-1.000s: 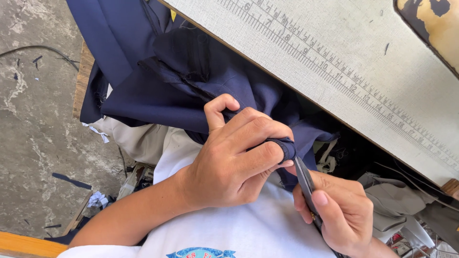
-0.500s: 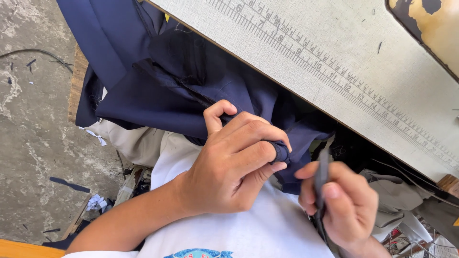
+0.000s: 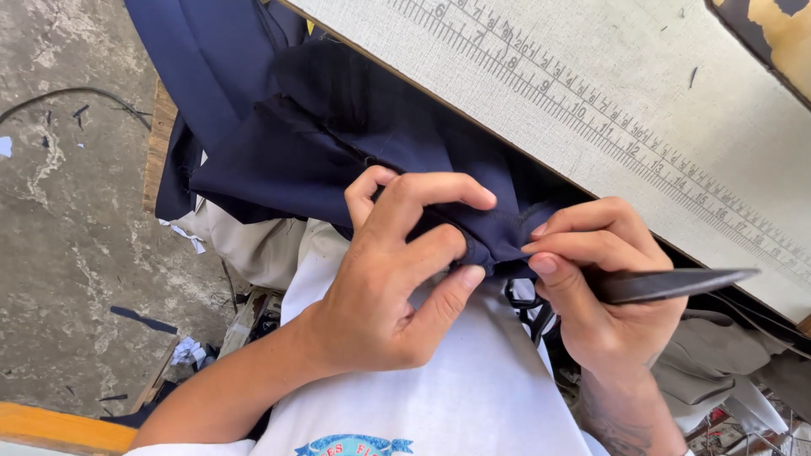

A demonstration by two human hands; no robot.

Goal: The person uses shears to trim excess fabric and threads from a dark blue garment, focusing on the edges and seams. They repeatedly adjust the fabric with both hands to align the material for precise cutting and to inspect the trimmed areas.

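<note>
Left hand (image 3: 397, 279) pinches a fold of navy cloth (image 3: 338, 143), right hand (image 3: 612, 287) grips shears (image 3: 676, 285) and cloth edge; no cut visible yet.

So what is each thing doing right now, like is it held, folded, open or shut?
left hand: shut, pinching the fabric
right hand: shut on the scissors, fingertips on the fabric too
navy fabric: bunched up, hanging off the table edge
scissors: held, blades shut and pointing right
table: flat, with a ruler strip printed along its edge
grey cloth: crumpled under the table
</note>
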